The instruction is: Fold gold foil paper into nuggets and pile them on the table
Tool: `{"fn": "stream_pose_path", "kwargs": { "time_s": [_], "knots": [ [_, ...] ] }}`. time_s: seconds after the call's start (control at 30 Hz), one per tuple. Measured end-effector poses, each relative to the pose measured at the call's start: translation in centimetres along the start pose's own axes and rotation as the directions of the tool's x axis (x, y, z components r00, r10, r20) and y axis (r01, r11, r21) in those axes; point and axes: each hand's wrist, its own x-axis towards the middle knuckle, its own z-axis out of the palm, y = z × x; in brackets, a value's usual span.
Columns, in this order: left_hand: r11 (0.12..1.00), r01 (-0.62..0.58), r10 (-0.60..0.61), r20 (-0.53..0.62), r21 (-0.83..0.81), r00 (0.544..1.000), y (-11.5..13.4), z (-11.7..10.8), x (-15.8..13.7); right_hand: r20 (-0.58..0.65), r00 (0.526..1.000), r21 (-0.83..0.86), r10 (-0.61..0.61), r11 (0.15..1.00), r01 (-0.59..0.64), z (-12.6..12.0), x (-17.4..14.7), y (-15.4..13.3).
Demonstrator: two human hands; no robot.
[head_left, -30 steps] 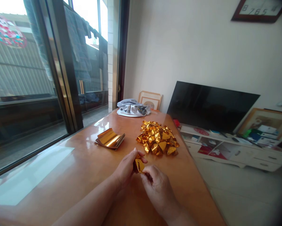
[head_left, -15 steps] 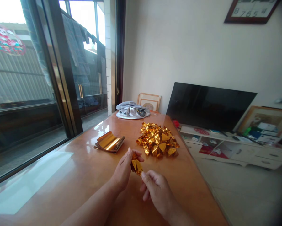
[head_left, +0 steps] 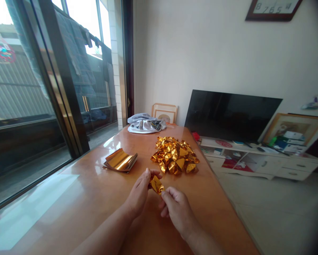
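Between my hands, above the wooden table (head_left: 100, 198), is a piece of folded gold foil paper (head_left: 157, 185). My left hand (head_left: 140, 191) grips its far left end, the fingers curled behind it. The near right corner is pinched between the thumb and fingers of my right hand (head_left: 176, 207). A stack of flat gold foil sheets (head_left: 121, 160) lies beyond my left hand, its top sheet curling up. Past my right hand sits a heap of folded gold foil pieces (head_left: 174, 156), pointed and shiny.
Grey and white cloth (head_left: 145, 124) lies bundled at the table's far end, near leaning picture frames (head_left: 164, 112). To the right, a television (head_left: 231, 117) stands on a white cabinet (head_left: 278, 166). A glass sliding door (head_left: 60, 88) runs along the left.
The foil piece has turned between my hands and now shows a broader face, angled to the right. My hands have barely moved. The whole view has shifted slightly.
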Motion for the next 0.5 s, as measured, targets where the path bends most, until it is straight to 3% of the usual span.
{"fn": "stream_pose_path", "kwargs": {
  "time_s": [0.2,0.5],
  "knots": [
    [1.0,0.004,-0.005,0.026,0.018,1.0,-0.12,0.17,-0.13,-0.012,1.0,0.023,0.019,1.0,-0.019,0.01,0.21,0.2],
    [0.99,0.095,-0.09,0.052,-0.102,0.995,-0.11,-0.51,0.34,-0.085,0.996,-0.02,-0.023,1.0,0.022,-0.73,0.66,0.63]
  ]
}}
